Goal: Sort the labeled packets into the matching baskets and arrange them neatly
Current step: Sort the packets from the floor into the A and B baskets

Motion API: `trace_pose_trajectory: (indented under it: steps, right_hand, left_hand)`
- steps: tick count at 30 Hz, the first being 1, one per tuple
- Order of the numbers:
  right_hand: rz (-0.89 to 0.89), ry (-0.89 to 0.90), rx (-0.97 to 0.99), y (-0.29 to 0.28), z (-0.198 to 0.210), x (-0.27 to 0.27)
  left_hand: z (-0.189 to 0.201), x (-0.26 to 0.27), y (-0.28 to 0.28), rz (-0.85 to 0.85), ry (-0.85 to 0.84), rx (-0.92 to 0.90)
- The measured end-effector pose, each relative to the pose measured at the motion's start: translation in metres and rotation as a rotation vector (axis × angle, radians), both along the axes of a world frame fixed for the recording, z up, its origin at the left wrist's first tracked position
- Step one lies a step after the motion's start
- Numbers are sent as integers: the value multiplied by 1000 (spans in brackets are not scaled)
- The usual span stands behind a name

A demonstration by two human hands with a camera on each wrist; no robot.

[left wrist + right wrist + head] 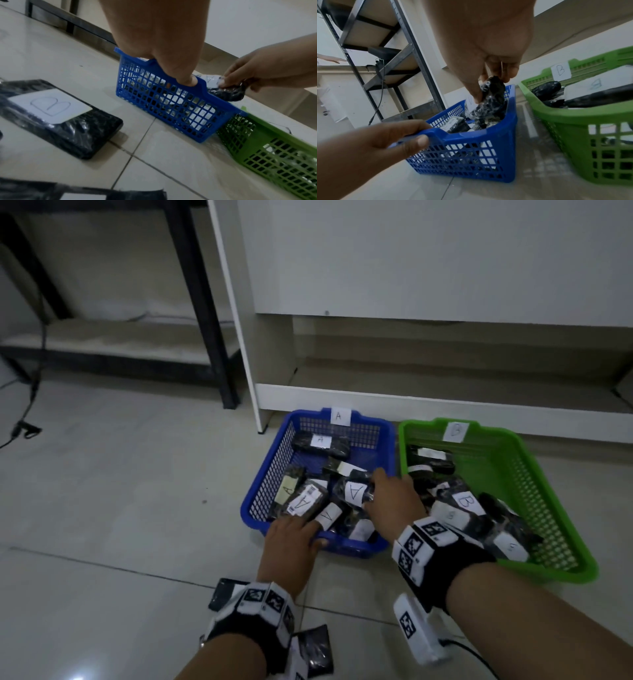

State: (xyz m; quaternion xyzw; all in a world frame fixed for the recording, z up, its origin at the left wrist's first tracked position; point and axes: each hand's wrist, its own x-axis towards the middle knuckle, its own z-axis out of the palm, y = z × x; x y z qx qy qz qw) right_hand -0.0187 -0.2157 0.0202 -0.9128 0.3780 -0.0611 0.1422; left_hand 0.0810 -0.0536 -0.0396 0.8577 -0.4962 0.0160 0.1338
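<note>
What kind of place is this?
Probably a storeroom or back-room sorting spot: a blue basket marked A and a green basket marked B sit on a tiled floor, both holding lettered black packets, with a metal rack nearby.
</note>
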Motion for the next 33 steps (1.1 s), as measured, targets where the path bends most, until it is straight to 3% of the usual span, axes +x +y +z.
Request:
trace_pose_trajectory:
  steps: [5, 13, 16, 19, 22, 26, 29, 33]
  right_hand:
    - [-15, 31, -155, -1, -22, 19]
    - [-35, 18, -156, 2, -36, 28]
    - [41, 124, -85, 8, -41, 28]
    - [7, 265, 32, 12, -46, 25]
    - [45, 198, 57, 14, -45, 19]
    - [64, 96, -78, 26, -40, 7]
    - [128, -93, -269, 50, -44, -6]
    - [349, -227, -452, 88, -57, -28]
  left_hand:
    - [-6, 3, 1, -18, 37, 5]
    - [-8, 0, 5, -22, 94, -11]
    - [-11, 1, 5, -26, 101, 37]
    - [-16, 1, 4, -17, 65, -42]
    - [-11, -1, 5, -31, 106, -68]
    - [-3, 1, 9, -78, 234, -204]
    - [1, 6, 27, 76, 211, -377]
    - [-14, 21, 80, 394, 184, -315]
